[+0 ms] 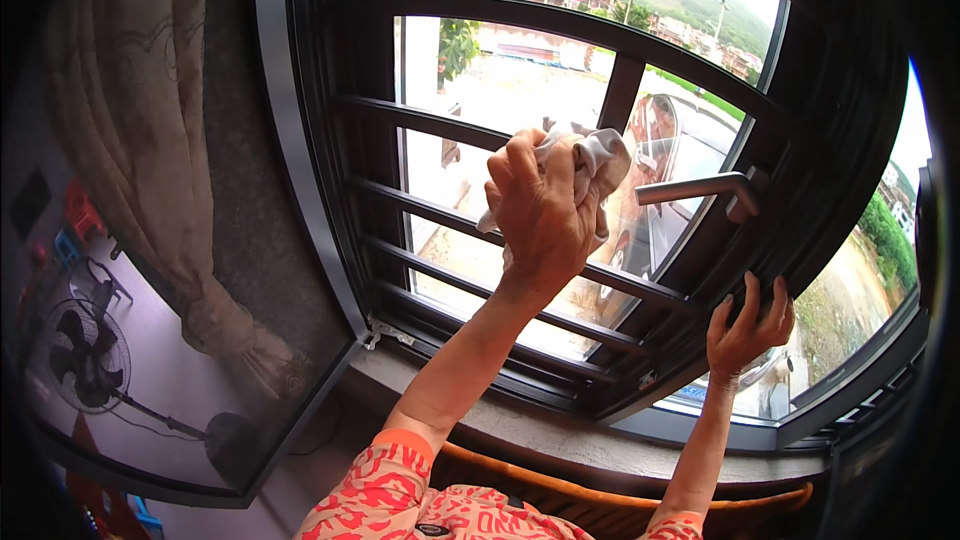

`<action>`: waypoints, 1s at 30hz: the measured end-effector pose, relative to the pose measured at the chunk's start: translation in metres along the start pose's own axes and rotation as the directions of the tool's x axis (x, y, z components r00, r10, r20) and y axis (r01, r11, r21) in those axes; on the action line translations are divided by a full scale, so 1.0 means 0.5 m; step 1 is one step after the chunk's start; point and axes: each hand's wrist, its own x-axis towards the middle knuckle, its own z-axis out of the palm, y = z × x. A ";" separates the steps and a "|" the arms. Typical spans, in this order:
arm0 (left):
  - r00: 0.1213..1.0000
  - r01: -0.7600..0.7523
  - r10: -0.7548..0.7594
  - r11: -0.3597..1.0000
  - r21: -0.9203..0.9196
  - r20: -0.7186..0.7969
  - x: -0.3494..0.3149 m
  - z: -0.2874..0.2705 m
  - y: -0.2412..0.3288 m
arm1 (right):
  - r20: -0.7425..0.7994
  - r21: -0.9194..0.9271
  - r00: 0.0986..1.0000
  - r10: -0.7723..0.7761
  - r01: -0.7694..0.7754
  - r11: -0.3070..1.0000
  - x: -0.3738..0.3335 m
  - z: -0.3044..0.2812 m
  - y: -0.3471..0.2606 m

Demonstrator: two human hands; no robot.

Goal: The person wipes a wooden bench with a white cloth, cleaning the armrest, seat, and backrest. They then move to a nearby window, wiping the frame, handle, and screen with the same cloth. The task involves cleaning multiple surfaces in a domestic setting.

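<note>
My left hand (pixel 545 210) is closed round a crumpled pale cloth (pixel 598 162), held up against the dark bars (pixel 425 120) of the window. Part of the cloth is hidden behind my fingers. Lower on the right, my right hand (pixel 748 328) rests with fingers spread on the dark frame (pixel 690 365) of the window sash, holding nothing. Between the two hands and a little higher, a grey metal window handle (pixel 700 187) sticks out to the left from the sash.
A screened panel (pixel 240 340) stands swung out at the left, with a tied beige curtain (pixel 150 140) and a standing fan (pixel 88 355) behind it. Below the window runs a grey sill (pixel 500 425), then a wooden edge (pixel 560 485). A parked car (pixel 680 170) shows outside.
</note>
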 end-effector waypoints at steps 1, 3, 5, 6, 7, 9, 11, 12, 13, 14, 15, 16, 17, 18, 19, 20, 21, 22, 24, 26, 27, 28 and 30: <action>1.000 0.024 -0.024 1.000 0.013 0.019 0.002 0.007 -0.002 | -0.008 0.000 1.000 -0.002 0.002 1.000 0.000 0.000 0.001; 0.998 0.036 -0.038 0.999 0.038 0.052 0.005 -0.002 -0.008 | -0.020 0.006 1.000 -0.005 0.005 1.000 -0.003 0.002 -0.001; 0.995 0.058 -0.063 0.996 0.061 0.076 0.010 -0.008 -0.017 | 0.004 -0.010 1.000 -0.001 0.001 1.000 -0.006 0.002 0.002; 0.994 0.077 -0.082 0.994 0.072 0.074 0.020 -0.013 -0.022 | 0.010 -0.011 1.000 -0.004 0.004 1.000 -0.002 0.003 0.003; 0.992 0.095 -0.101 0.992 0.085 0.070 0.029 -0.016 -0.030 | -0.002 -0.008 1.000 -0.006 0.006 1.000 -0.003 0.005 0.004; 0.994 0.105 -0.110 0.986 0.132 0.028 0.044 -0.022 -0.056 | 0.010 0.003 1.000 -0.004 0.004 1.000 -0.008 0.003 0.013; 0.997 0.080 -0.077 0.980 0.184 -0.025 0.056 -0.030 -0.093 | -0.001 0.002 1.000 -0.015 0.015 1.000 -0.001 -0.001 0.013; 0.994 0.109 -0.107 0.973 0.206 -0.020 0.062 -0.039 -0.107 | -0.012 -0.006 1.000 -0.020 0.020 1.000 -0.002 0.000 0.013; 0.994 0.111 -0.105 0.964 0.243 -0.037 0.069 -0.041 -0.127 | -0.022 -0.017 0.999 -0.024 0.024 1.000 -0.002 0.001 0.012; 0.993 0.120 -0.112 0.957 0.263 -0.044 0.076 -0.049 -0.145 | -0.033 -0.013 0.999 -0.026 0.026 1.000 -0.003 0.004 0.010; 0.992 0.129 -0.119 0.951 0.281 -0.052 0.084 -0.058 -0.159 | -0.044 -0.011 0.999 -0.029 0.028 1.000 -0.002 0.005 0.010; 0.988 0.151 -0.136 0.939 0.308 -0.069 0.088 -0.061 -0.176 | -0.055 -0.010 0.998 -0.032 0.031 0.999 -0.002 0.007 0.009; 0.989 0.136 -0.107 0.937 0.323 -0.106 0.093 -0.064 -0.196 | -0.044 -0.002 0.999 -0.025 0.025 1.000 -0.002 0.006 0.006; 0.985 0.148 -0.113 0.944 0.297 -0.133 0.096 -0.065 -0.213 | -0.034 0.004 0.999 -0.020 0.020 1.000 0.000 0.004 0.003; 0.980 0.159 -0.119 0.950 0.269 -0.158 0.098 -0.065 -0.226 | -0.023 0.010 1.000 -0.014 0.014 1.000 0.001 0.002 0.002; 0.982 0.139 -0.092 0.942 0.306 -0.162 0.097 -0.063 -0.232 | -0.025 0.000 1.000 -0.015 0.015 1.000 0.002 0.002 0.004; 0.985 0.126 -0.084 0.948 0.291 -0.154 0.095 -0.061 -0.225 | -0.025 -0.009 1.000 -0.017 0.017 1.000 0.001 0.004 0.004; 0.987 0.114 -0.076 0.954 0.276 -0.145 0.090 -0.057 -0.212 | -0.025 -0.017 0.999 -0.019 0.019 1.000 0.000 0.004 0.005; 0.996 0.045 -0.026 0.971 0.235 -0.084 0.071 -0.044 -0.185 | -0.022 -0.029 1.000 -0.013 0.012 1.000 -0.003 0.003 0.006; 0.985 -0.171 0.169 0.981 0.092 0.027 0.043 -0.022 -0.145 | -0.020 -0.039 1.000 -0.013 0.012 0.999 -0.003 0.001 0.009; 0.979 -0.186 0.176 0.978 0.091 0.107 0.024 -0.017 -0.111 | -0.018 -0.039 1.000 -0.013 0.012 0.999 -0.005 0.001 0.010; 0.967 -0.232 0.229 0.973 0.013 0.108 0.016 -0.010 -0.091 | -0.015 -0.037 1.000 -0.014 0.013 0.999 -0.005 0.003 0.009; 0.958 -0.251 0.253 0.967 -0.032 0.136 0.006 -0.008 -0.069 | -0.023 -0.026 1.000 -0.014 0.013 1.000 -0.007 0.008 0.008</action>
